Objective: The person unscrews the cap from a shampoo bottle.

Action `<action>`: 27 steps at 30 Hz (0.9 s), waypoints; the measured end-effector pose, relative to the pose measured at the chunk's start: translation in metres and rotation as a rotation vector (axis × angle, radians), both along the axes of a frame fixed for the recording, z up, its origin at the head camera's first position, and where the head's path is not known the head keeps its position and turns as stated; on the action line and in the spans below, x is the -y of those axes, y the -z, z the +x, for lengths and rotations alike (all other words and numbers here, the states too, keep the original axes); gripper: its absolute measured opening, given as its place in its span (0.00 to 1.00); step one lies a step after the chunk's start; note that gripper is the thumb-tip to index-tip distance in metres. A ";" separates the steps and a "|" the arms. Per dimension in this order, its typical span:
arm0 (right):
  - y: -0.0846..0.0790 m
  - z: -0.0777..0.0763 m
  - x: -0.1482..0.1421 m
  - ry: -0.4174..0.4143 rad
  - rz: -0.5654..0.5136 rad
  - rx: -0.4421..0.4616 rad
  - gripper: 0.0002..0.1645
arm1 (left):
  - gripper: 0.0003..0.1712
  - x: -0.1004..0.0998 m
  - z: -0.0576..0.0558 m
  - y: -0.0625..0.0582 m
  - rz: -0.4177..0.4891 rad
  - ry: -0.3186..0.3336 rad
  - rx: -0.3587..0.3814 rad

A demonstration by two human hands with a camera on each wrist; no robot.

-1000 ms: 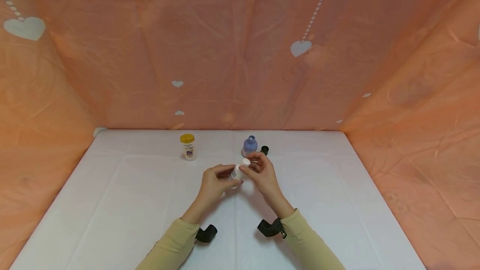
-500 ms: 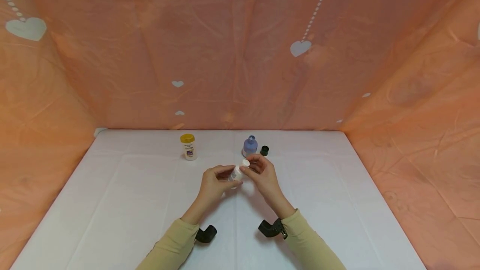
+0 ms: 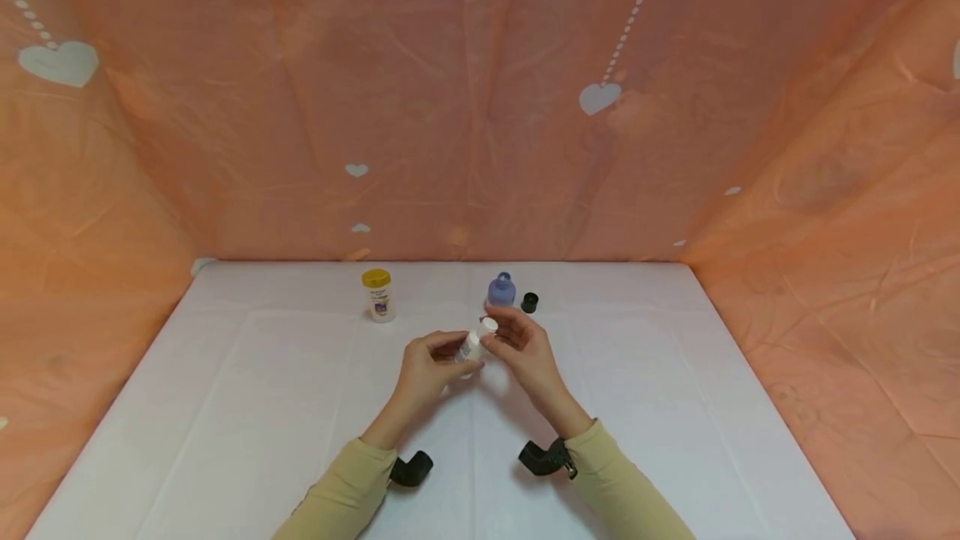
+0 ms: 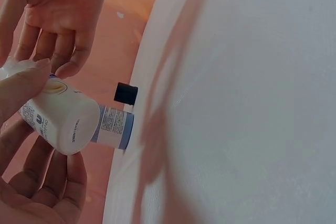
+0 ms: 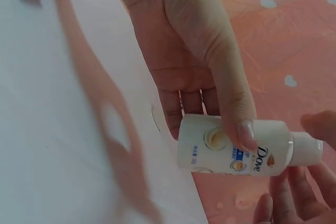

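A small white Dove lotion bottle (image 3: 468,348) is held tilted above the table, its cap end up and to the right. My left hand (image 3: 426,371) grips the body, thumb on one side and fingers on the other. At the white cap (image 3: 488,326), my right hand (image 3: 525,350) has its thumb and fingers on either side, pinching it. The right wrist view shows the cap (image 5: 305,149) on the bottle's neck and the right thumb (image 5: 319,127) over it. In the left wrist view, the bottle's base (image 4: 84,129) faces the camera and the cap end is mostly hidden.
Behind the right hand stands a blue bottle (image 3: 502,290) with its neck uncovered. A small black cap (image 3: 530,302) sits to its right. Farther left is a white jar with a yellow lid (image 3: 377,278). Orange cloth (image 3: 465,148) encloses the white table (image 3: 225,440).
Both hands stay at the bottle in nearly the same pose. The right fingers have shifted slightly at the cap. The head view has tilted a little.
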State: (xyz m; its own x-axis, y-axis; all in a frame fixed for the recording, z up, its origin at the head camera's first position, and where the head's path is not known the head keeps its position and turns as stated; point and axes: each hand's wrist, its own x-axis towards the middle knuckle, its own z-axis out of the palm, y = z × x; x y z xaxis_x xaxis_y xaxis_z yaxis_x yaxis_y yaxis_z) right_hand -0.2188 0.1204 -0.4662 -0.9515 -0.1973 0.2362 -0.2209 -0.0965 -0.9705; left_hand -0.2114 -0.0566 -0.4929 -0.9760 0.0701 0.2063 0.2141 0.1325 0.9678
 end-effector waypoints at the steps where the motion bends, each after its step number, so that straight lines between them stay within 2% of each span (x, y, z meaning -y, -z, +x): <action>1: 0.000 0.000 0.000 0.001 -0.004 0.002 0.28 | 0.25 0.000 0.000 0.000 0.001 0.002 -0.004; 7: 0.001 -0.001 0.003 0.032 -0.025 -0.002 0.32 | 0.25 -0.002 0.001 -0.001 -0.007 0.011 -0.017; 17: 0.003 0.000 0.005 0.091 -0.024 0.058 0.27 | 0.26 -0.005 0.002 -0.001 0.018 0.012 0.033; 24: 0.004 0.001 0.005 0.104 -0.039 0.083 0.21 | 0.24 -0.006 0.018 -0.033 -0.004 0.033 0.031; 27: 0.005 0.000 0.005 0.096 -0.036 0.073 0.21 | 0.24 -0.006 0.016 -0.031 -0.012 0.024 0.025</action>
